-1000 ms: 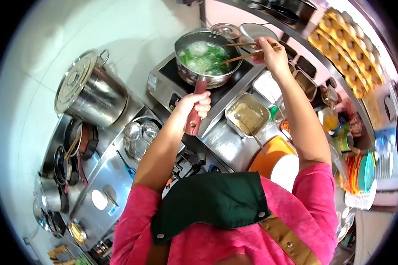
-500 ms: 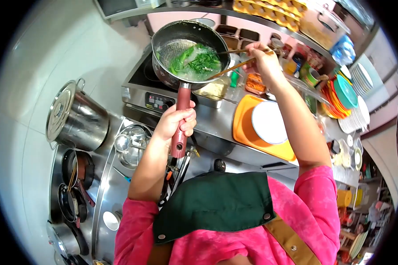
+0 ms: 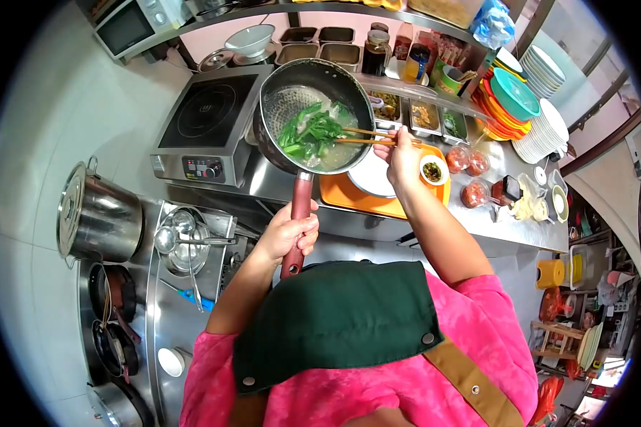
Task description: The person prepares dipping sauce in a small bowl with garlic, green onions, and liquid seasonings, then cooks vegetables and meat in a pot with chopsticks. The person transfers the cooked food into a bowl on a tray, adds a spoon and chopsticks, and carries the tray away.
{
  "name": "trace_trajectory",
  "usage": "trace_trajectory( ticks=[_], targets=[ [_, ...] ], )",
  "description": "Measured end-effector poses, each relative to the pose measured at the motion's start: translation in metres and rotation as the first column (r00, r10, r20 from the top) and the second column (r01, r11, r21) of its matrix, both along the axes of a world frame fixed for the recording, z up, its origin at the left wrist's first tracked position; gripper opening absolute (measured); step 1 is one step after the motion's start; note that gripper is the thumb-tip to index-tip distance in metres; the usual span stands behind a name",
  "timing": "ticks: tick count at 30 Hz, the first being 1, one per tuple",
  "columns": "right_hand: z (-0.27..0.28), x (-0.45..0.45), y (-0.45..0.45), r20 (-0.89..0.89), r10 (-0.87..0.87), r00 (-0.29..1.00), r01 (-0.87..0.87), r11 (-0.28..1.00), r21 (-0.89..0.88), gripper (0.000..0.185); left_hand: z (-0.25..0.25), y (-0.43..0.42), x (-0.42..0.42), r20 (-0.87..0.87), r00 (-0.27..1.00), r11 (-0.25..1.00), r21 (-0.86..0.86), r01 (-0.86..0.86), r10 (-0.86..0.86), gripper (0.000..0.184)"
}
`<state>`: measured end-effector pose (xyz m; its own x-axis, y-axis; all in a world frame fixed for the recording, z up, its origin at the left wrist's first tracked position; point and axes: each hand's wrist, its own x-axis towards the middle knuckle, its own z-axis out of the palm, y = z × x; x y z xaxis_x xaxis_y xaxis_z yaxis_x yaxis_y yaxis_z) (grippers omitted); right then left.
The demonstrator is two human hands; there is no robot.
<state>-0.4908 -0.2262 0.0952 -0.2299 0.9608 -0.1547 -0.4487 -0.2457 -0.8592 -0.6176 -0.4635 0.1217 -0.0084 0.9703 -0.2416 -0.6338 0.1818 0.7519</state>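
Observation:
My left hand [image 3: 292,231] is closed round the reddish-brown handle of a dark saucepan [image 3: 279,96], which is held up off the stove. Wilted leafy greens [image 3: 312,132] lie in a cloudy liquid inside it. Wooden chopsticks [image 3: 367,136] are gripped in my right hand [image 3: 404,160], their tips in among the greens. Below the pan's right side is a white bowl or plate [image 3: 372,178], partly hidden by the pan, on an orange tray [image 3: 345,203]. A small dish of dark chopped seasoning [image 3: 431,171] is close to my right hand.
An induction cooker [image 3: 206,107] sits left of the pan. Metal containers of toppings [image 3: 424,116] line the counter's back. Stacked plates [image 3: 541,135] and bagged red food [image 3: 475,192] are at right. A tall steel pot [image 3: 107,220] and ladles [image 3: 181,235] stand at left.
The saucepan has moved right, from over the cooker to beside it, partly over the orange tray's white dish. The chopsticks stay in the greens, now closer together. The view has shifted right.

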Motion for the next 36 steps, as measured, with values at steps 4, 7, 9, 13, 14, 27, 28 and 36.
trace_trajectory(
  ticks=[4, 7, 9, 13, 14, 27, 28, 36],
  targets=[
    [-0.018, 0.011, 0.017, -0.072, 0.025, 0.997, -0.041, 0.972, -0.23, 0.033, -0.01, 0.008, 0.015, -0.053, 0.998, 0.999, -0.023, -0.028, 0.026, 0.029],
    [-0.019, 0.019, 0.028, -0.157, 0.061, 0.986, -0.105, 0.952, -0.287, 0.033, -0.009, 0.013, 0.023, -0.047, 0.997, 0.996, -0.056, -0.067, 0.064, 0.032],
    [-0.013, 0.028, 0.037, -0.172, 0.071, 0.983, -0.114, 0.961, -0.253, 0.032, -0.007, 0.015, 0.027, -0.07, 0.993, 0.993, -0.063, -0.098, 0.094, 0.032],
    [-0.001, 0.055, 0.053, -0.126, 0.102, 0.987, -0.118, 0.985, -0.126, 0.033, -0.007, 0.017, 0.035, -0.161, 0.98, 0.989, -0.071, -0.131, 0.118, 0.034],
    [0.006, 0.062, 0.053, -0.077, 0.074, 0.994, -0.081, 0.991, -0.105, 0.033, -0.008, 0.018, 0.036, -0.185, 0.975, 0.987, -0.082, -0.138, 0.121, 0.034],
    [-0.008, 0.134, 0.042, 0.113, 0.001, 0.994, -0.011, 0.996, 0.086, 0.029, -0.023, 0.029, 0.048, -0.359, 0.92, 0.979, -0.069, -0.192, 0.155, 0.033],
    [-0.012, 0.134, 0.041, 0.151, -0.002, 0.989, -0.018, 0.991, 0.132, 0.029, -0.024, 0.03, 0.049, -0.373, 0.914, 0.976, -0.083, -0.202, 0.157, 0.033],
    [-0.03, 0.114, 0.04, 0.478, 0.204, 0.854, -0.367, 0.888, 0.276, 0.021, -0.033, 0.04, 0.052, -0.399, 0.9, 0.968, -0.096, -0.231, 0.175, 0.034]
  ],
)
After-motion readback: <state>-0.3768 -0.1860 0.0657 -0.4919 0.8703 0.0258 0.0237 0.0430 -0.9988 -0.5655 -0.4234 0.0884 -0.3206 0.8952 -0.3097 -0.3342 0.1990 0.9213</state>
